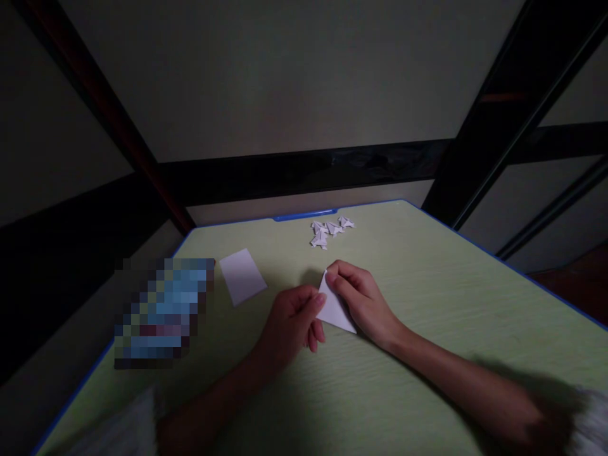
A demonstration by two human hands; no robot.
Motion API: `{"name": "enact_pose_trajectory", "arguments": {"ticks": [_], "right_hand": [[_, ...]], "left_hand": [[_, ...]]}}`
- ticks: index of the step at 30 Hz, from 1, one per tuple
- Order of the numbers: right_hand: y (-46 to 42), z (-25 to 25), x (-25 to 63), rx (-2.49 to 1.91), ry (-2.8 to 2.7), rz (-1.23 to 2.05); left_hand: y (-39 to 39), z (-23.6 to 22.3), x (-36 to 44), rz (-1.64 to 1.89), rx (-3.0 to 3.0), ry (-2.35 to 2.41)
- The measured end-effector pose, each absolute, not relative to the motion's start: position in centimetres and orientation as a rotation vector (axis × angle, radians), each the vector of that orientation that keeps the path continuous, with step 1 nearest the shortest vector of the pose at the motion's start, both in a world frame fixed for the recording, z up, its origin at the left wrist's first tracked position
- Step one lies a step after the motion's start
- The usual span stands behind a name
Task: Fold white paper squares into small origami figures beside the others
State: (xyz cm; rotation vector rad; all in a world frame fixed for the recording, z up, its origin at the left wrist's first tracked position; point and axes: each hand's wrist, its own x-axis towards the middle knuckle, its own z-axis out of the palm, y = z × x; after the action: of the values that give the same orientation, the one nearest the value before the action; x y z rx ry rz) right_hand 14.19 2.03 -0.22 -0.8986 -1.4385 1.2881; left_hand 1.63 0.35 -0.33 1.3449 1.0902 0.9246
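Note:
A folded piece of white paper (pixel 336 313), roughly triangular, is held between my two hands over the table. My left hand (pixel 294 316) pinches its left edge between thumb and fingers. At the upper corner and along the right side, my right hand (pixel 363 301) grips the same paper, its thumb on top. Beyond the hands lie several small folded paper figures (pixel 320 237) in a loose cluster. To the left rests a flat white sheet or stack of paper (pixel 243 277); which of the two I cannot tell.
The light green table (pixel 451 297) has a blue edge, with a blue handle-like strip (pixel 306 215) at its far side. A blurred-out bluish object (pixel 166 310) lies at the left edge. Behind the table stands a pale panel (pixel 294 76) with a dark band.

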Motion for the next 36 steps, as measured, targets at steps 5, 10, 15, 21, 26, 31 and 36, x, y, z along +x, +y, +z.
{"name": "enact_pose_trajectory", "arguments": {"ticks": [5,10,15,21,26,31,36], "right_hand": [[2.24,-0.27,14.26,-0.913,-1.467,1.261],[2.08,-0.18,14.33,-0.903,-1.492,1.268],[2.04,-0.31,14.41,-0.838,-1.443,1.362],[2.18,-0.39,14.3,-0.771,-1.398,1.442],[2.19,-0.43,14.22,-0.837,-1.453,1.371],[1.94,-0.3,14.14,-1.046,-1.667,1.127],[1.77,-0.16,14.02,-1.12,-1.772,0.972]], "left_hand": [[0.19,-0.24,1.55,0.915,1.371,1.082],[0.09,-0.1,1.58,0.939,1.363,1.096],[0.15,-0.16,1.57,0.947,1.356,1.09],[0.1,-0.17,1.44,0.985,1.359,1.113],[0.1,-0.3,1.42,1.027,1.358,1.152],[0.08,-0.42,1.46,1.039,1.374,1.177],[0.04,-0.29,1.47,1.047,1.353,1.185]]}}
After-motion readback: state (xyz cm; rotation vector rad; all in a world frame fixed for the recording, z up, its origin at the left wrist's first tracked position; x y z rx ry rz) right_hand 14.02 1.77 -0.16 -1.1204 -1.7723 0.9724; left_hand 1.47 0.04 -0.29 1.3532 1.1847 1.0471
